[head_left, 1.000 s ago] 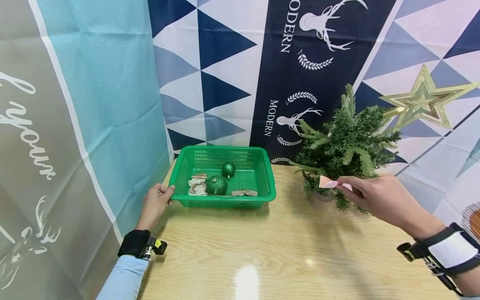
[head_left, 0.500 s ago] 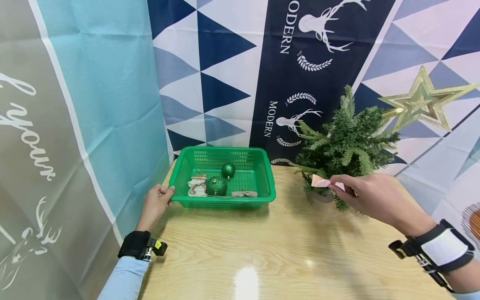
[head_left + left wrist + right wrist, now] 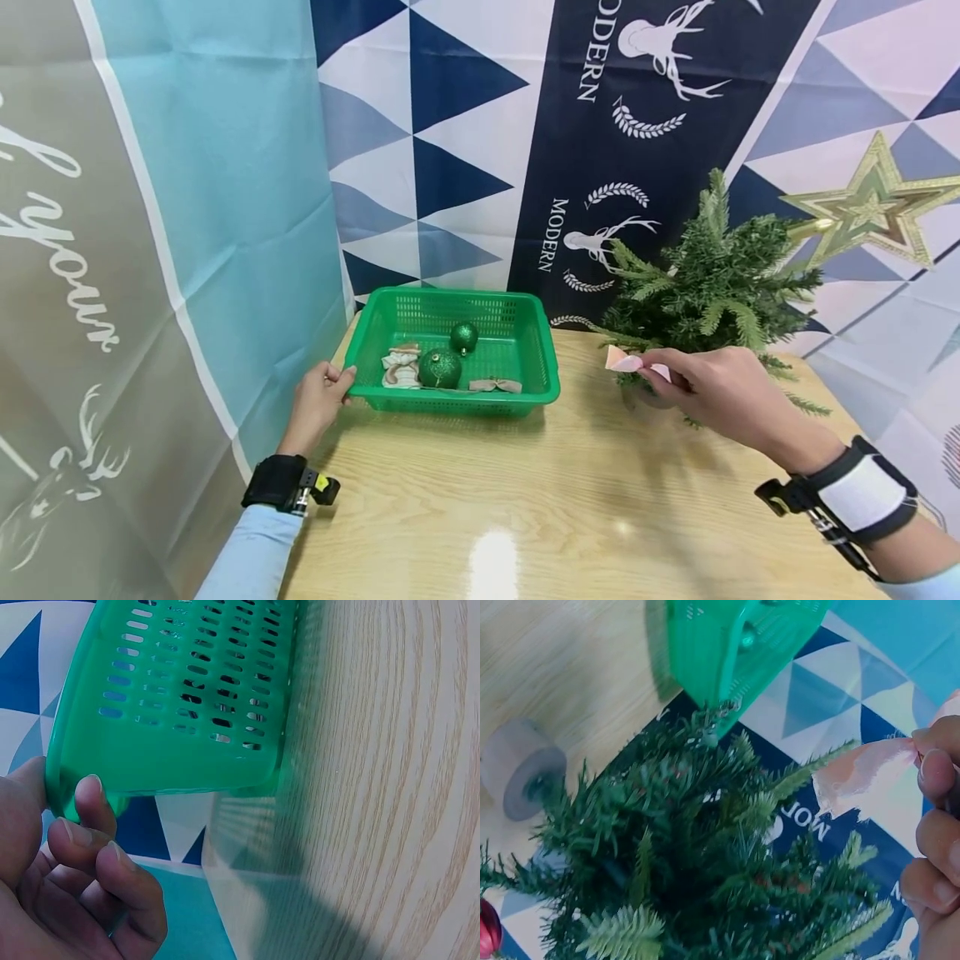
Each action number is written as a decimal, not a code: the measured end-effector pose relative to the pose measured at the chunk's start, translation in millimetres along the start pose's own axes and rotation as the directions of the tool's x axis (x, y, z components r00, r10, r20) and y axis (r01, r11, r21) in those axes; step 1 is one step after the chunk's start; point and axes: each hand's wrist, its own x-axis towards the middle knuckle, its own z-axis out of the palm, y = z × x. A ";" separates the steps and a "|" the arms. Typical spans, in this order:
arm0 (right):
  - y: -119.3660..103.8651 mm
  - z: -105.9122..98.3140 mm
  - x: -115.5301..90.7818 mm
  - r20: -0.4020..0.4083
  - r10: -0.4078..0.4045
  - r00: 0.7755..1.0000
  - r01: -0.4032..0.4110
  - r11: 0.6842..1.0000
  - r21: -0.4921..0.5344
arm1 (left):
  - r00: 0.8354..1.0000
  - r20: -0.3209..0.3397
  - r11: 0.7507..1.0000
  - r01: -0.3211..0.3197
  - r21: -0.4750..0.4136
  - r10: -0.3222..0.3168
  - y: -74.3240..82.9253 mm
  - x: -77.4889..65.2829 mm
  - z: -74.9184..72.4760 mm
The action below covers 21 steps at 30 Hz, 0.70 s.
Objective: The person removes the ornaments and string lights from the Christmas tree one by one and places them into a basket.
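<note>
My left hand [image 3: 317, 404] holds the near left corner of a green plastic basket [image 3: 450, 403], thumb over the rim and fingertips beneath it in the left wrist view. Inside lie two glittery green ball ornaments, a larger one [image 3: 440, 369] and a smaller one [image 3: 464, 337], plus a small beige bow [image 3: 497, 386] and some white and brown fabric pieces [image 3: 402, 367]. My right hand [image 3: 723, 396] pinches a pale pink ribbon bow [image 3: 866, 776] at its middle between thumb and index finger. It hovers in front of a small artificial Christmas tree [image 3: 720, 287], left of its lower branches.
A gold star [image 3: 873, 210] sticks out from the tree's upper right. The tree's grey base [image 3: 525, 769] stands on the wooden table [image 3: 540, 492]. A red ornament [image 3: 489, 930] shows at the edge of the right wrist view. Printed cloth [image 3: 465, 167] hangs behind and on the left.
My right hand has drifted left with the pink bow, away from the tree's middle. The left hand keeps its hold on the basket corner. The head view has shifted slightly.
</note>
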 end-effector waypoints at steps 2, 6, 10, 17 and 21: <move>-1.9 1.8 3.6 0.010 0.006 1.000 -0.006 1.000 0.006 | 1.000 -0.003 1.000 0.001 -0.005 -0.001 0.6 0.3 -0.8; -4.2 6.8 10.6 0.027 0.009 1.000 -0.010 1.000 0.017 | 1.000 -0.011 1.000 0.014 0.008 -0.014 1.4 0.4 -3.4; -5.1 11.7 13.8 0.037 0.007 0.999 -0.008 1.000 0.020 | 1.000 -0.008 1.000 0.021 0.019 -0.021 1.4 -1.5 -3.3; -9.3 16.0 17.7 0.053 0.019 0.998 -0.020 1.000 0.014 | 1.000 -0.001 1.000 0.017 0.021 -0.017 0.4 -0.9 -1.0; -10.6 16.8 18.5 0.077 0.038 0.996 -0.040 0.999 0.020 | 1.000 -0.004 1.000 0.016 0.023 -0.016 0.9 0.6 0.1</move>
